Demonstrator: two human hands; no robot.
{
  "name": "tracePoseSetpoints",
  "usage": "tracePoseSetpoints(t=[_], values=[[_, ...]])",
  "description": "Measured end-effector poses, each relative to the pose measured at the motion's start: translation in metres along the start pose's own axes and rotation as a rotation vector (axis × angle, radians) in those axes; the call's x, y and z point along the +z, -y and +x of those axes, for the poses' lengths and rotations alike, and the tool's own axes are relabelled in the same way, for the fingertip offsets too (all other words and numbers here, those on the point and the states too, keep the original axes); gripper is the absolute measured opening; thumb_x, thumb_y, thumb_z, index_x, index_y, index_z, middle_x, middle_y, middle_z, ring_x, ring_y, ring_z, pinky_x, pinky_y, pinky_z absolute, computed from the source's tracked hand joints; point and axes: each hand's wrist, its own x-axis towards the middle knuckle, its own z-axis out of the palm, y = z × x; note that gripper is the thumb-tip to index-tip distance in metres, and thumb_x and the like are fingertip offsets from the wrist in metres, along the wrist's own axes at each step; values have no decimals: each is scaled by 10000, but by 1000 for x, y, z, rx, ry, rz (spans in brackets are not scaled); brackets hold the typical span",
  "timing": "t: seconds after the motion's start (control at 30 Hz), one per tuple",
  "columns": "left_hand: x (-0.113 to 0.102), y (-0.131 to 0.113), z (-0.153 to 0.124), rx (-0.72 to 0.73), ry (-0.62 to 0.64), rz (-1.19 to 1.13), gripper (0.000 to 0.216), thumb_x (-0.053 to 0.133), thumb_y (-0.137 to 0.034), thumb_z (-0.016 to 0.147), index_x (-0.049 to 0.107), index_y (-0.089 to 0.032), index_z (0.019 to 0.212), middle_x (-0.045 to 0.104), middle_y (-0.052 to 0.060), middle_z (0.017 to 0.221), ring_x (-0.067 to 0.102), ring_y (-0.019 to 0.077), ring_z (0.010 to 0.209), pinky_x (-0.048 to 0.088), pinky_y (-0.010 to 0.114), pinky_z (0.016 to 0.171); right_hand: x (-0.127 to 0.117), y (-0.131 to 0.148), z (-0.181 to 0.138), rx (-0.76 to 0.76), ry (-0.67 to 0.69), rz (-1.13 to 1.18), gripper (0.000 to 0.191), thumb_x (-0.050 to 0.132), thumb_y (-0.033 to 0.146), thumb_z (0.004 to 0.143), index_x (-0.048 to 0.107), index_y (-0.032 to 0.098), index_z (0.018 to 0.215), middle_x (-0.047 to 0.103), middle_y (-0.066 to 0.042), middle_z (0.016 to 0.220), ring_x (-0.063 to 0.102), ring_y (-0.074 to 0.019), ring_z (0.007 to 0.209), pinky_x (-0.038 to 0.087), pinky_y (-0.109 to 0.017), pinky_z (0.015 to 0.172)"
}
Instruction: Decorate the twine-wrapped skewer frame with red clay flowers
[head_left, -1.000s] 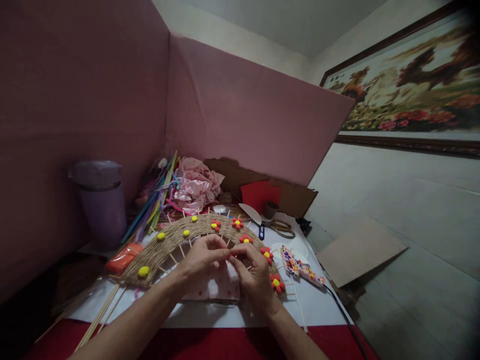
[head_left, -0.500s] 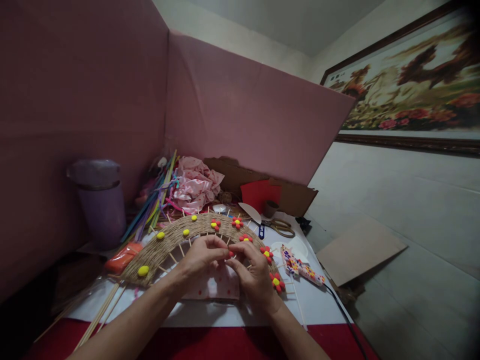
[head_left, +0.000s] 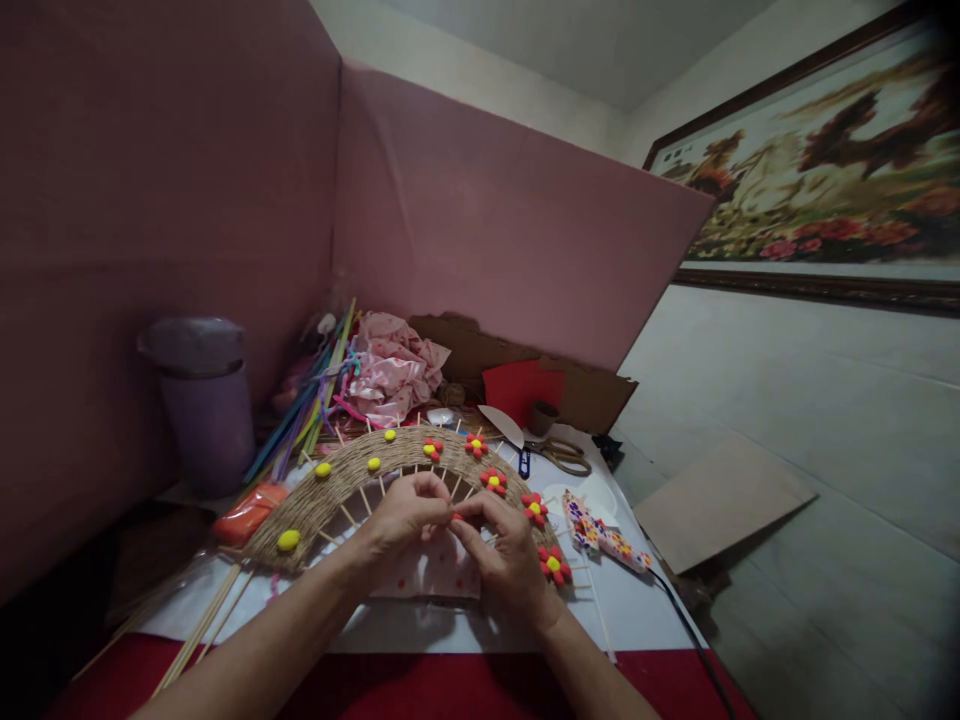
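— Fingers [head_left: 486, 507], state of?
— Closed in a pinch. Left hand [head_left: 409, 512] and right hand [head_left: 504, 550] meet tip to tip on one red piece [head_left: 456, 517], held in the air in front of the twine arch [head_left: 405, 447].
— Red piece: handling?
— Probably very light, soft and easily dented, like modelling clay. Best taken by its edges between thumb and forefinger, with little pressure. Its look: small, plain red; outline mostly hidden by the fingertips.
— Twine arch: handling?
— Likely light and somewhat springy, rough rather than slippery. Best held by the broad woven band, clear of the trimmings, which may come loose, and of the thin stick ends [head_left: 365, 500], which could snap.
— Its look?
— Brown, curved, closely woven. Five yellow-centred flowers [head_left: 494, 482] with red petals, one seemingly short of petals; four bare yellow discs [head_left: 323, 469] on the left portion.
— Surroundings?
— Inside the curve, dotted material [head_left: 439, 578], pale. Underneath, a white sheet [head_left: 517, 637]. At the left end, an orange packet [head_left: 253, 510]. Right, a flower-patterned glue gun [head_left: 604, 537], corded. Behind it, scissors [head_left: 564, 456]. Near edge, red cloth [head_left: 420, 690].
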Motion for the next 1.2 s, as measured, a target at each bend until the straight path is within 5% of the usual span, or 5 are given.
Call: tracePoseSetpoints(t=[0.17, 0.3, 0.53, 0.97, 1.2], values=[[-2, -8, 0, 18, -61, -123, 143, 668, -108, 534, 551, -143, 609, 523, -43, 486, 400, 42, 419, 254, 183, 425, -7, -2, 6, 336, 81, 744, 186, 689, 318, 719, 591, 165, 676, 514, 19, 601, 456, -101, 551, 358, -224, 517], [-5, -15, -1, 62, -38, -224, 203, 729, -223, 584, 620, -117, 718, 568, -13, 589, 457, 52, 515, 310, 178, 489, -11, -4, 8, 391, 74, 1128, 246, 731, 359, 683, 592, 155, 675, 477, 31, 586, 441, -81, 549, 343, -188, 479], [0, -7, -5, 29, 154, -120, 215, 723, -276, 623, 620, -131, 744, 573, -11, 614, 446, 60, 506, 308, 197, 500, -5, -10, 10, 326, -108, 774, 230, 739, 320, 675, 641, 164, 813, 613, -8, 686, 523, -105, 572, 425, -236, 549], [4, -7, -5, 85, 43, 114, 333, 656, -455, 663, 535, -147, 635, 466, -59, 499, 321, 46, 415, 203, 198, 418, 3, 1, 7, 178, -166, 570, 225, 736, 289, 659, 627, 173, 818, 596, 14, 664, 526, -106, 573, 435, -219, 531], [4, -7, -5, 258, 4, 341, 239, 594, -354, 725, 566, -149, 605, 506, -31, 552, 420, 87, 519, 292, 205, 488, 5, -3, 2, 119, -141, 355, 132, 643, 275, 767, 625, 170, 846, 635, -24, 769, 594, -155, 722, 477, -268, 667]])
